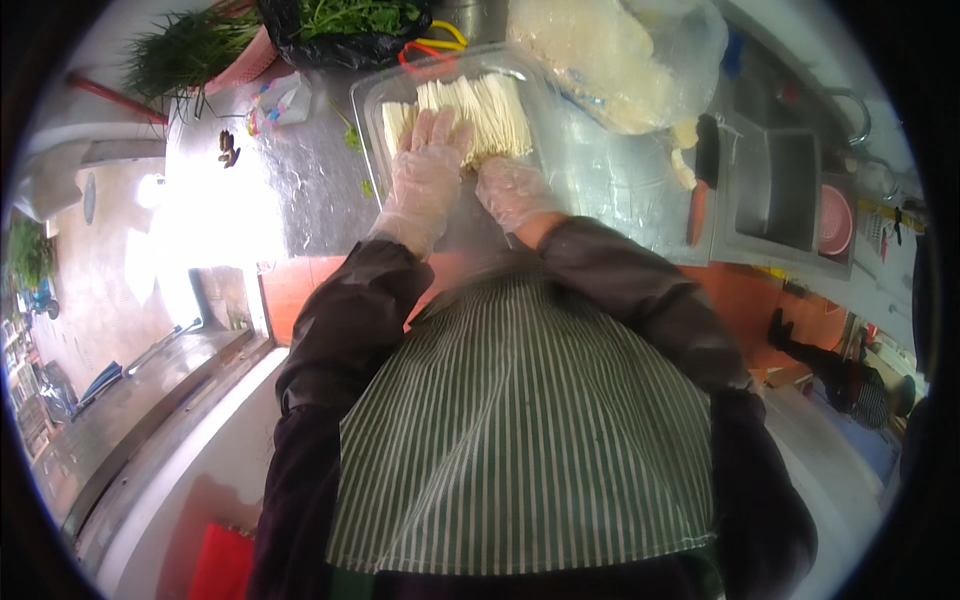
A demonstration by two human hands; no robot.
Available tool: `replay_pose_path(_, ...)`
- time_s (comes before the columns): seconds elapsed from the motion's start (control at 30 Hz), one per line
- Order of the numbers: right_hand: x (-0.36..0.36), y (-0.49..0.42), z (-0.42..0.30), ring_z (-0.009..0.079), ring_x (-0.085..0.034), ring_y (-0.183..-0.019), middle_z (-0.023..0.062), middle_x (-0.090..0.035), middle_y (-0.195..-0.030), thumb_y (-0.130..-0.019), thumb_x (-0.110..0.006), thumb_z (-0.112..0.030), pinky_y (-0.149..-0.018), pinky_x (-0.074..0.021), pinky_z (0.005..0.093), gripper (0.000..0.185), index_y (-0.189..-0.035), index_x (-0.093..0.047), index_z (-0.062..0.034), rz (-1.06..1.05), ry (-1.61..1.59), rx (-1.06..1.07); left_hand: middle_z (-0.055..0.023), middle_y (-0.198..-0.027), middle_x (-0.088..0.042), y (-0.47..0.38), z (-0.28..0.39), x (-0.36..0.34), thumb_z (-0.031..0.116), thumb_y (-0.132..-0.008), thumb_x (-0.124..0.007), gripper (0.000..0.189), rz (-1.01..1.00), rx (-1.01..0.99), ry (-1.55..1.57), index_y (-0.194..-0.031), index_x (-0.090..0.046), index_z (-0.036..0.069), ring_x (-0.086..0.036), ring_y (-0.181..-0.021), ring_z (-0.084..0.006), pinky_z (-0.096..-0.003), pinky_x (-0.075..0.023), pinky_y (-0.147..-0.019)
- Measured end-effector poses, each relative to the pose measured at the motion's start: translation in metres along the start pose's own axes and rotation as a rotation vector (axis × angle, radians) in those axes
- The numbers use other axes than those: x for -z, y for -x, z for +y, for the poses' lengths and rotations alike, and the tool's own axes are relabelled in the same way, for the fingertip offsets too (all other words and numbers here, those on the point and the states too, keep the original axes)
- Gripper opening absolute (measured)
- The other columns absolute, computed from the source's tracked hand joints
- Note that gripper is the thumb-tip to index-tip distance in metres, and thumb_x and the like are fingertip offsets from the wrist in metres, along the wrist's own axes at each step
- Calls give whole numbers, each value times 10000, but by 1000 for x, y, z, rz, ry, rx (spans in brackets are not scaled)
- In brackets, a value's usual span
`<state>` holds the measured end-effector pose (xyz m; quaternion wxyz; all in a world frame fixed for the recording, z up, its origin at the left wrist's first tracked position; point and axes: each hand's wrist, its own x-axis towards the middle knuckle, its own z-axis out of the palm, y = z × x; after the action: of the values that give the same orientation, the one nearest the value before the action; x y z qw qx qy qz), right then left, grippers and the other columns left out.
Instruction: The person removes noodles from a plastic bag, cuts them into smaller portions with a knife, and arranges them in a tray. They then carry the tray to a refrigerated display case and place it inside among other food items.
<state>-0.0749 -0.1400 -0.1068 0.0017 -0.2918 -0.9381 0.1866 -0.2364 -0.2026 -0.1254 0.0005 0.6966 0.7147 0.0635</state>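
Long white enoki mushrooms lie side by side in a clear plastic tray before me. My left hand, in a thin clear glove, rests flat over the left part of the mushrooms with its fingers stretched away from me. At their near, browner ends is my right hand, gloved the same way. Its fingers are bent and partly hidden, so whether they grip any mushrooms cannot be seen.
A black plastic bag of leafy greens and a pink basket with thin green stalks are at the back left. A large clear bag of pale contents stands back right. A red-handled knife lies beside a metal sink. Another person is far right.
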Motion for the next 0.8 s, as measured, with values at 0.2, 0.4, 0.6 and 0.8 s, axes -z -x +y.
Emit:
replay_pose_path(0.2, 86, 33, 22, 160, -631, -535, 70, -662, -707, -981, -623, -202, -497, -530, 313, 235, -858, -682, -11, -641, -862, -469, -160, -1574, -487, 9, -3, 23, 171, -906, -653, 585, 30, 133, 201, -1477, -543, 104, -490, -1422, -386, -426, -457, -1144)
replay_pose_path(0.4, 146, 60, 7, 115, -591, -518, 42, -627, -691, -962, -699, -265, -469, -471, 310, 273, -879, -649, -10, -444, -958, -694, -153, -1358, -645, 7, -8, 35, 172, -920, -664, 499, 43, 107, 175, -1396, -583, 44, -627, -1254, -339, -421, -541, -1023)
replay_pose_path(0.6, 80, 9, 14, 376, -723, -830, 215, -722, -849, -965, -659, -337, -779, -580, 465, 379, -925, -683, 39, 226, -350, -426, -183, -1129, -728, -16, -8, 30, 185, -962, -620, 347, 291, 231, 423, -1284, -662, 64, -699, -1055, -364, -449, -558, -905)
replay_pose_path(0.8, 41, -62, 11, 194, -641, -571, 114, -701, -801, -952, -696, -313, -544, -529, 359, 305, -1017, -708, -15, -1, -622, -397, -198, -1040, -756, -42, -17, 26, 295, -945, -621, 319, -47, 623, 501, -1086, -750, 40, -693, -1070, -410, -474, -552, -905)
